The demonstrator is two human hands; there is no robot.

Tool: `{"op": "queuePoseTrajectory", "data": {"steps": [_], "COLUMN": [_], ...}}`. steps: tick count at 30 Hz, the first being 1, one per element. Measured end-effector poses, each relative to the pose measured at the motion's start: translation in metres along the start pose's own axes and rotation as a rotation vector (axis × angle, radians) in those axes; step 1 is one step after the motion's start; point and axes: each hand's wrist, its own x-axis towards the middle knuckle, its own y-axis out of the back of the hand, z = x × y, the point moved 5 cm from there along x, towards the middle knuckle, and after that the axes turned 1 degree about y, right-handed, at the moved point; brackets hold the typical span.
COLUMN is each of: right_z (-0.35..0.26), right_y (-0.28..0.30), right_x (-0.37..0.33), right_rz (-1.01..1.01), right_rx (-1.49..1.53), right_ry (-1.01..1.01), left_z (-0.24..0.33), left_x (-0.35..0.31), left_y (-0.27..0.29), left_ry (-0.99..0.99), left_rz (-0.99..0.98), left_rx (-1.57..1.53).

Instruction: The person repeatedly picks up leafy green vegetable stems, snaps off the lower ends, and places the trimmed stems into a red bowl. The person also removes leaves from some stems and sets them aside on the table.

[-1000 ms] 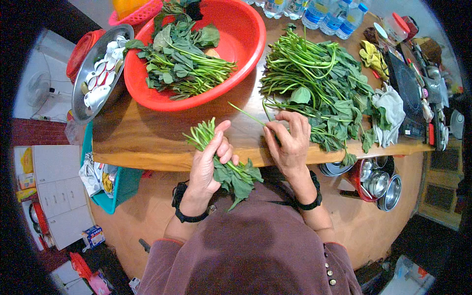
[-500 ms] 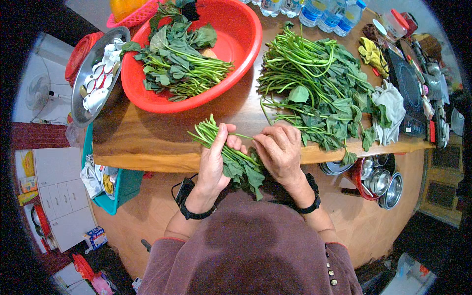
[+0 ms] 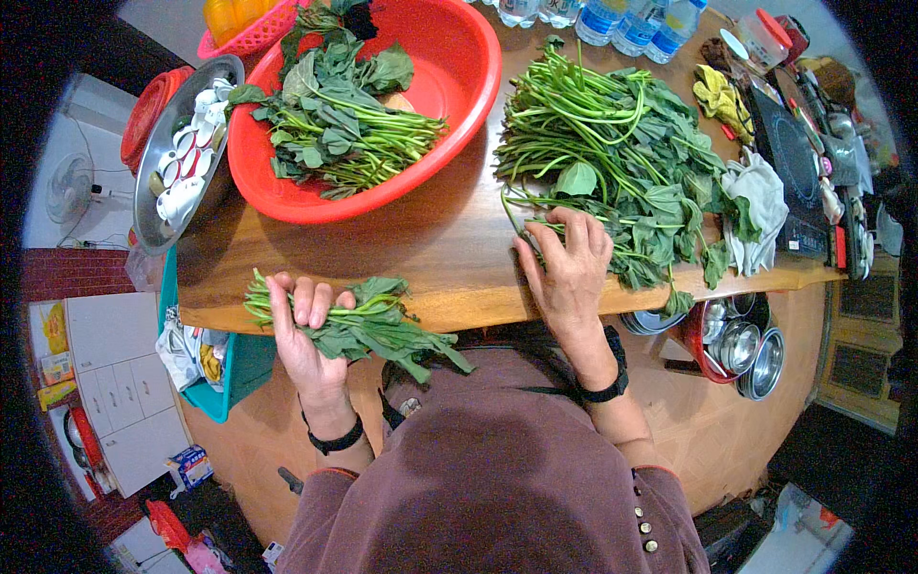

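In my left hand (image 3: 311, 330) is a small bunch of leafy greens (image 3: 382, 330), its cut stems pointing left and its leaves hanging right past the table's front edge. My right hand (image 3: 572, 263) rests at the near left edge of a large pile of leafy greens (image 3: 598, 124), thumb and bent forefinger closed at a loose stem. Part of that stem is hidden by the fingers. Another bundle of the same greens (image 3: 354, 134) lies inside a red plastic basin (image 3: 464, 57) at the back left.
A metal bowl (image 3: 143, 206) of white and red pieces stands left of the basin. Water bottles (image 3: 636, 29) line the back. At right are a grey-white cloth (image 3: 755, 215), a yellow cloth (image 3: 722, 100) and a black cooktop (image 3: 794, 172). Metal pots (image 3: 741, 349) sit below the table.
My left hand has carried its bunch left and slightly down, away from the right hand. My right hand has moved up and slightly right to the edge of the pile.
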Motion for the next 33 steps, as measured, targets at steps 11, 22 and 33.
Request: {"op": "queuePoseTrajectory", "data": {"steps": [11,22,33], "right_z": [-0.012,-0.048,-0.023], "right_y": [0.01,0.033,0.032], "right_x": [0.002,-0.006,-0.017], "right_rz": [0.092,0.064,-0.073], "right_rx": [0.196,0.537,0.376], "right_ry": [-0.028,0.178,0.219], "left_z": [-0.047,-0.098,-0.069], "left_x": [-0.011,-0.016,-0.009], "left_y": [-0.018,-0.05,-0.036], "left_ry": [0.271,0.433,0.206], "left_rz": [0.075,-0.1,-0.035], "left_rx": [0.183,0.299,0.15]}}
